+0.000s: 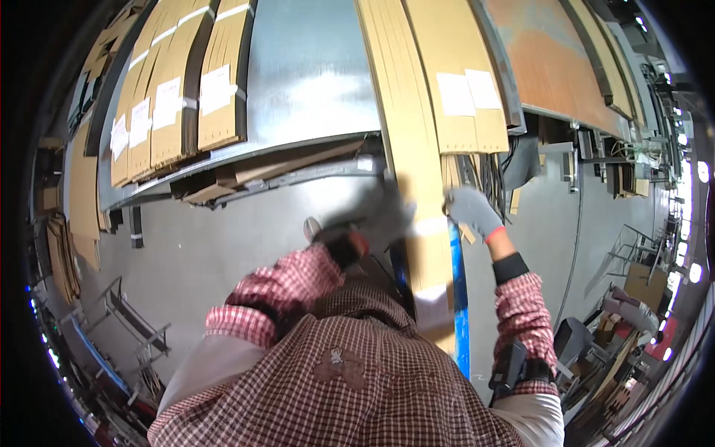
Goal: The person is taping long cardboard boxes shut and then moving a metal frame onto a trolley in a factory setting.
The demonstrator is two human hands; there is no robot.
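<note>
A long stack of narrow tan cardboard strips (410,127) runs from the far edge toward my body, with a pale band around it near my hands. My left hand (383,212), in a grey glove, is smeared by motion at the stack's left side, and its fingers cannot be made out. At the right edge of the strips is my right hand (473,208), also in a grey glove. Its fingers are bent together toward the strips; whatever they pinch is hidden. Under the near end of the strips shows a blue support (459,320).
On the metal-topped table (309,74) ahead lie banded cardboard bundles (223,82) with white labels at left. Another labelled cardboard stack (462,89) lies right of the strips. Dark strips hang below it. A metal frame (138,320) stands on the floor at left.
</note>
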